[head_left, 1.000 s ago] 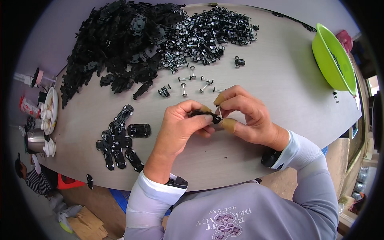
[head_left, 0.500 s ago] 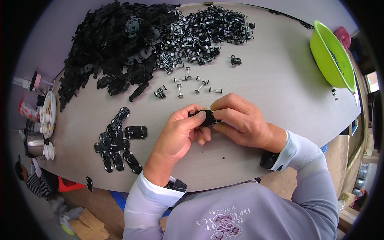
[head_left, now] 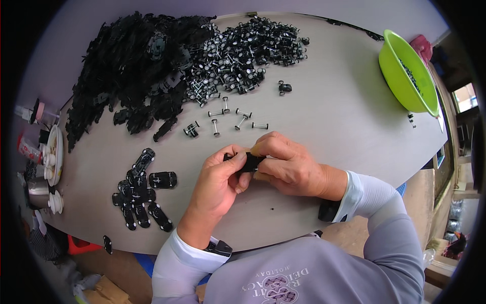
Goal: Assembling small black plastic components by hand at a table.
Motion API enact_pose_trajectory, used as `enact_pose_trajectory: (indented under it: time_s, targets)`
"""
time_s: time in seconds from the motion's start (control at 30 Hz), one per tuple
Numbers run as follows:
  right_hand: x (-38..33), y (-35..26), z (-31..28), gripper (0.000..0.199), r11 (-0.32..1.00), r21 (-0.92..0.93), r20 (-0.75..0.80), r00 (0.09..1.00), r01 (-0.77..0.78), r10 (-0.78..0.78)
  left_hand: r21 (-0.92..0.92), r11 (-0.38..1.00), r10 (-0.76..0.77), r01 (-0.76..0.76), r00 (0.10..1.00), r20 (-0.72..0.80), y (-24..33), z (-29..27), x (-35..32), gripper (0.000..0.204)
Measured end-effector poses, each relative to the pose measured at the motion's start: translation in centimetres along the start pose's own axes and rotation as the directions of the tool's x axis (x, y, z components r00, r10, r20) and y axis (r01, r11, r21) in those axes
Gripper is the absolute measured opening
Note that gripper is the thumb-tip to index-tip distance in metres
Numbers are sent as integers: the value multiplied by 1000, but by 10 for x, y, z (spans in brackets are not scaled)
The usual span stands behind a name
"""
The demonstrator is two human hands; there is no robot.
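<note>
A black toy car chassis (head_left: 250, 162) is held between my two hands over the middle of the table. My left hand (head_left: 223, 172) grips its left end, thumb on top and fingers curled below. At its right end the fingers of my right hand (head_left: 283, 163) are pinched together; whether a small part sits in them is hidden. Beyond my hands lie several loose wheel axles (head_left: 243, 121), thin silver rods with a black wheel at each end. A small clump of wheels (head_left: 191, 129) rests left of them. To my left, several black chassis with wheels (head_left: 137, 190) lie in a cluster.
A big heap of black chassis (head_left: 126, 66) covers the far left, against a pile of wheel axles (head_left: 238, 55). One small black wheeled part (head_left: 284, 87) lies apart. A green basin (head_left: 405, 76) stands far right. A tray with white cups (head_left: 56, 157) is at the left edge.
The view has shifted slightly, so the table's things sit further left and lower. Both hands stay on the chassis, and my right fingers have closed in nearer over its right end.
</note>
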State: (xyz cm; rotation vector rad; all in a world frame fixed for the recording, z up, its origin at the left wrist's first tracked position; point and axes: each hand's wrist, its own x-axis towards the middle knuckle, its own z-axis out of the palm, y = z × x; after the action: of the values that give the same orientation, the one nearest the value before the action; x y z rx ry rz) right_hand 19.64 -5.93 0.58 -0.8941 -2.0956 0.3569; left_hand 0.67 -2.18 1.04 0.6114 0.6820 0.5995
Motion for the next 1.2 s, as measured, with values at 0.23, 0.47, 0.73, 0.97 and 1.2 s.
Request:
enact_pose_trajectory:
  time_s: [0.23, 0.47, 0.73, 0.97, 1.2]
  targets:
    - [10, 65, -37, 20, 952, -49, -284, 918, -302, 277, 157, 984, 87, -81, 996, -32, 1, 1, 0, 18]
    - [7, 95, -46, 14, 912, -230, -164, 937, -341, 309, 106, 991, 81, -77, 996, -33, 4, 0, 6, 29]
    - [14, -4, -9, 15, 998, 8, -28, 997, -65, 65, -118, 993, 32, -26, 998, 54, -3, -12, 10, 37]
    - [14, -4, -9, 18, 998, -55, -49, 998, -39, 37, -123, 992, 9, 4, 995, 99, 4, -1, 5, 30]
    - [16, -12, -8, 24, 993, -90, 18, 997, -72, 73, 4, 998, 65, -65, 994, 88, -2, -4, 6, 19]
